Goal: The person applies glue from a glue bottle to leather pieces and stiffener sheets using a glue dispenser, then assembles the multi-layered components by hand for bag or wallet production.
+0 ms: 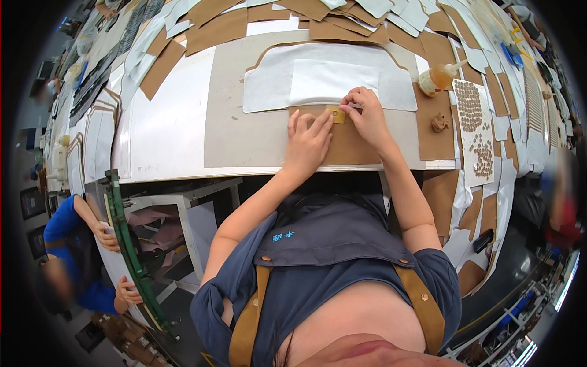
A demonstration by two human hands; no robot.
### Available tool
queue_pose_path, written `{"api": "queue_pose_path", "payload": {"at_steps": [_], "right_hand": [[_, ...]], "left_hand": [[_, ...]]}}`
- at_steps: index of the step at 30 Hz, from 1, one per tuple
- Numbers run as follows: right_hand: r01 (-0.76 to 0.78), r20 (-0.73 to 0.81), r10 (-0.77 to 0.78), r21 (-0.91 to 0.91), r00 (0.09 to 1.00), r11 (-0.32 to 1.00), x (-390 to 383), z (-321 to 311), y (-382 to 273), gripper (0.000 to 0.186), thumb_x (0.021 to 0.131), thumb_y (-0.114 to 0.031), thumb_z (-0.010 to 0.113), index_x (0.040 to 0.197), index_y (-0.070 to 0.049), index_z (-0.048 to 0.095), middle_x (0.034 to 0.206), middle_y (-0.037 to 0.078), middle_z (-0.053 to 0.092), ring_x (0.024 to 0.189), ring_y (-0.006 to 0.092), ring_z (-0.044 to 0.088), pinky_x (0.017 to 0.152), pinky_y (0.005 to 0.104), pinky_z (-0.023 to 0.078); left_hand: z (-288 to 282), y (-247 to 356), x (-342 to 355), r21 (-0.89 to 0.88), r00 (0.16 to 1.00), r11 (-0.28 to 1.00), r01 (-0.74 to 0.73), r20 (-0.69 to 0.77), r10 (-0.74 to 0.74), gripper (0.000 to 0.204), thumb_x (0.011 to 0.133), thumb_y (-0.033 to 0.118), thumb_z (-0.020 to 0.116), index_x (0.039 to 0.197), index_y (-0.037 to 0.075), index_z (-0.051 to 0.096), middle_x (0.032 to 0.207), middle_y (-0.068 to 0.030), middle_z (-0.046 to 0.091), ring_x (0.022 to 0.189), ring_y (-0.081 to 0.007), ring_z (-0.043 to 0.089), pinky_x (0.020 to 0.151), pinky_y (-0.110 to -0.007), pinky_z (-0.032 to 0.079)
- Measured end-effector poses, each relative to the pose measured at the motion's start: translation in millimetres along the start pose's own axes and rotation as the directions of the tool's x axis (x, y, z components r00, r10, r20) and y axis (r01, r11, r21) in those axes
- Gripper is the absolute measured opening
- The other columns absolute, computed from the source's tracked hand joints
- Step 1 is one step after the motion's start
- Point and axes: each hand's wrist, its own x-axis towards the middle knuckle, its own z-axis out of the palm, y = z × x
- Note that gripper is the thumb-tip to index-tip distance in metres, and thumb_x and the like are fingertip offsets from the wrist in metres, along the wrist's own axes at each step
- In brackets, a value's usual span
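My left hand (309, 137) rests on a brown sheet (348, 147), fingers apart and bent, fingertips beside a small yellow square (337, 118) with a round opening or mark on it. My right hand (365, 116) has thumb and index finger pinched at the square's upper right; what they hold is too small to make out. Just beyond both hands lies a white shaped panel (269, 79) with brown edging and a white rectangle (333, 76) on it. These lie on a grey board (238, 140).
A glue bottle (434, 79), crumpled brown lump (439, 122) and card of small discs (471, 110) are at right. Cut pieces (208, 27) line the back. A co-worker in blue (67, 220) grips a green bar (131, 244) at left; another person (559, 214) is at right.
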Motion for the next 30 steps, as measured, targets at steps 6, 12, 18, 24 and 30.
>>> {"api": "queue_pose_path", "payload": {"at_steps": [6, 12, 18, 24, 30], "right_hand": [[0.111, -0.009, -0.118, -0.260, 0.993, 0.959, -1.5, 13.6, 6.6, 0.009, 0.080, -0.011, 0.077, 0.084, -0.005, 0.072, 0.098, 0.007, 0.060, 0.097, 0.0273, 0.052, 0.090, 0.0403, 0.039], [0.121, -0.001, -0.126, -0.252, 0.992, 0.960, -1.2, 16.7, 7.1, 0.007, 0.080, -0.010, 0.076, 0.083, -0.005, 0.072, 0.098, 0.008, 0.060, 0.097, 0.0276, 0.052, 0.090, 0.0411, 0.039], [0.104, 0.011, -0.105, -0.275, 0.994, 0.956, -2.2, 16.7, 4.5, 0.007, 0.080, -0.009, 0.076, 0.083, -0.006, 0.072, 0.099, 0.007, 0.060, 0.097, 0.0273, 0.052, 0.089, 0.0411, 0.038], [0.132, 0.011, -0.136, -0.333, 0.991, 0.934, -6.6, 14.8, -7.1, 0.007, 0.078, -0.009, 0.076, 0.084, -0.008, 0.072, 0.098, 0.004, 0.060, 0.097, 0.0257, 0.052, 0.089, 0.0402, 0.038], [0.277, 0.029, -0.304, -0.500, 0.952, 0.820, -22.1, 10.8, -11.2, 0.008, 0.081, -0.009, 0.071, 0.089, -0.011, 0.073, 0.100, 0.001, 0.060, 0.099, 0.0240, 0.053, 0.089, 0.0396, 0.039]], "left_hand": [[0.6, -2.2, -0.6, -0.010, 1.000, 1.000, 0.000, -0.007, 0.000, 0.044, 0.089, 0.018, 0.067, 0.131, 0.007, 0.062, 0.135, -0.0002, 0.060, 0.112, -0.0226, 0.053, 0.117, -0.050, 0.024], [0.6, -1.6, -0.4, -0.009, 1.000, 1.000, -0.004, -0.019, 0.004, 0.044, 0.088, 0.017, 0.067, 0.131, 0.007, 0.063, 0.135, 0.0002, 0.060, 0.111, -0.0221, 0.053, 0.116, -0.050, 0.025], [0.5, -1.2, 0.2, -0.005, 1.000, 1.000, -0.007, -0.016, 0.007, 0.044, 0.088, 0.018, 0.068, 0.130, 0.007, 0.063, 0.135, 0.0005, 0.059, 0.111, -0.0218, 0.053, 0.116, -0.050, 0.025], [0.1, -0.9, 0.3, 0.004, 1.000, 1.000, -0.005, -0.017, 0.005, 0.044, 0.088, 0.018, 0.068, 0.130, 0.007, 0.063, 0.135, 0.0007, 0.059, 0.110, -0.0216, 0.053, 0.116, -0.050, 0.025], [0.9, -2.2, 1.0, -0.001, 1.000, 1.000, -0.004, -0.026, 0.004, 0.042, 0.087, 0.018, 0.069, 0.128, 0.007, 0.065, 0.135, 0.0003, 0.060, 0.110, -0.0217, 0.053, 0.116, -0.051, 0.025]]}}
